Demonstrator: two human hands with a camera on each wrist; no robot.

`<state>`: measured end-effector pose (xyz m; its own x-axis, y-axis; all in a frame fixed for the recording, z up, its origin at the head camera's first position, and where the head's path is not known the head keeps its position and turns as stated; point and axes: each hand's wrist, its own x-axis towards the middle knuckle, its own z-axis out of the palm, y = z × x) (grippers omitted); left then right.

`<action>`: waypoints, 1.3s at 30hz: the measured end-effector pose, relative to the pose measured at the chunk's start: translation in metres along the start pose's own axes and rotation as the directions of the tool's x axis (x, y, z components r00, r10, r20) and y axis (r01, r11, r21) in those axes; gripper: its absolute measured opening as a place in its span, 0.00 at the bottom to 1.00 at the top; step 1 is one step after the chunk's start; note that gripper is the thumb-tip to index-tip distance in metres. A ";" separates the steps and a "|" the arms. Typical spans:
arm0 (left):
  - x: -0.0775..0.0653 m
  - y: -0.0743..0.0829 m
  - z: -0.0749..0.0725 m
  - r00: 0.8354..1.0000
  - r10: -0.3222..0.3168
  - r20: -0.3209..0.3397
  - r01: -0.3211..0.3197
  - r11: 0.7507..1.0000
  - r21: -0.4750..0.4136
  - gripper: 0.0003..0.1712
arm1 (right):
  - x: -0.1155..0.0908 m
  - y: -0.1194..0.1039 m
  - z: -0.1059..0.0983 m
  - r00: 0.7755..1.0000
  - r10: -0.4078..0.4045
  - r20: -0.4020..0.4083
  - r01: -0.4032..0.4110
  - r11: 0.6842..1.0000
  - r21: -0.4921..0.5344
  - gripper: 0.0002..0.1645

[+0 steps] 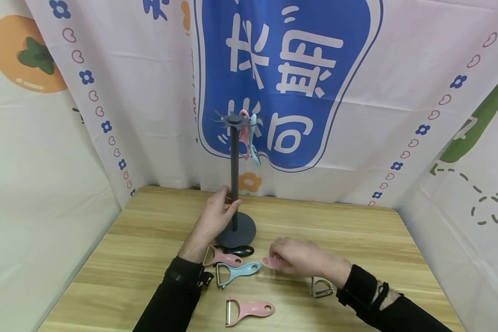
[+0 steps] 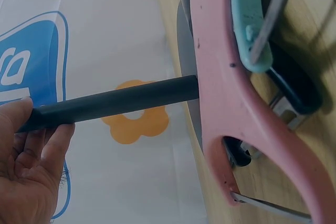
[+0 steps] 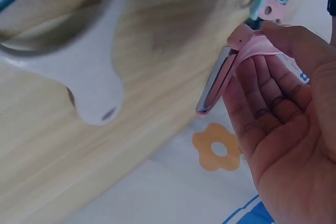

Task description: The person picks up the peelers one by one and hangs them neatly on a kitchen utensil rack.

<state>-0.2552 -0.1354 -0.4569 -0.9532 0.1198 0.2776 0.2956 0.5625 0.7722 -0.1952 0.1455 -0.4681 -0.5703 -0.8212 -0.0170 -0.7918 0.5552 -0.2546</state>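
Note:
My left hand (image 1: 218, 213) grips the dark pole (image 1: 234, 175) of an upright rack, thumb on one side and fingers on the other. The left wrist view shows those fingers around the pole (image 2: 115, 100). Over the table, my right hand (image 1: 300, 257) pinches a pink peeler (image 1: 270, 263), whose holed handle end sticks out to the left. Its metal blade (image 3: 212, 80) shows beside the fingers in the right wrist view. From the rack's hooked top (image 1: 234, 121) hang a pink peeler (image 1: 244, 136) and a light blue peeler (image 1: 253, 138).
By the rack's round base (image 1: 245, 233) lie a black peeler (image 1: 240, 251), a pink peeler (image 1: 230, 259) and a light blue peeler (image 1: 242, 269). Another pink peeler (image 1: 255, 308) lies nearer the front. A pale peeler (image 1: 323, 288) is partly hidden by my right wrist. Printed curtain (image 1: 170, 115) hangs behind the table.

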 end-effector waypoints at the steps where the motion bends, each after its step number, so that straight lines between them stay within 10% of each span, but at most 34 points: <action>1: 0.000 0.000 0.000 1.000 0.001 0.000 -0.001 1.000 0.000 0.14 | 0.000 0.000 -0.002 1.000 -0.003 -0.002 0.003 1.000 -0.002 0.09; 39: 0.000 0.001 0.000 1.000 -0.018 0.004 0.018 1.000 -0.013 0.14 | 0.006 -0.006 -0.063 0.964 0.052 -0.263 -0.053 0.999 0.001 0.16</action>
<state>-0.2553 -0.1349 -0.4563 -0.9586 0.1128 0.2613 0.2790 0.5541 0.7843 -0.2079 0.1454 -0.4062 -0.6478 -0.7280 0.2244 -0.7601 0.5979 -0.2543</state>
